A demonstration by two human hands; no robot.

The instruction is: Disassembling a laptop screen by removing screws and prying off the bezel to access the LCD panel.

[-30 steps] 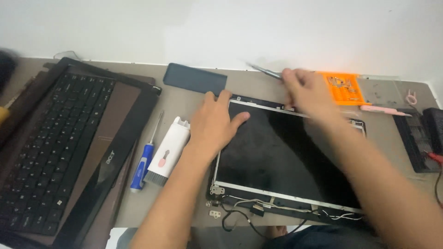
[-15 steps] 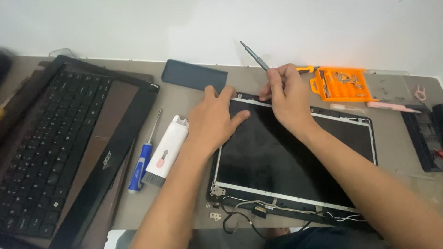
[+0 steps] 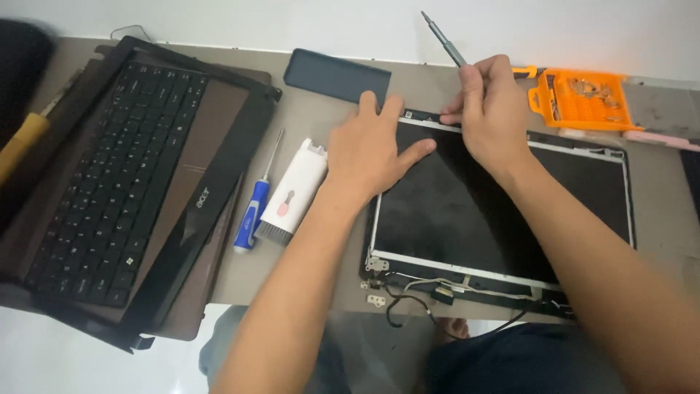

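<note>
I see the detached laptop screen panel (image 3: pixel 503 211) lying flat on the tabletop (image 3: pixel 306 117), its dark face up, its hinge edge with loose cables (image 3: pixel 437 288) hanging over the near rim. My left hand (image 3: pixel 368 149) lies palm down across the panel's far left corner, fingers spread and flat, the thumb angled out onto the dark glass; that grip is open and only pressing, not closed on anything. My right hand (image 3: pixel 492 109) sits just beside it along the panel's far edge, wrist raised, forearm crossing the panel diagonally. Its grip is pinched shut around a slim screwdriver (image 3: pixel 443 40), whose metal shaft sticks up and away from the panel; the fingertips touch the panel's top frame.

Just left of the panel lies a white cleaning brush tool (image 3: pixel 292 193), and beside that a blue-handled screwdriver (image 3: pixel 251 211). Further left of the panel sits the open laptop base (image 3: pixel 117 182) with its black keyboard. Beyond the panel's far left corner rests a dark flat case (image 3: pixel 332 75). Beyond its far right side stands an orange bit set box (image 3: pixel 576 98).
</note>
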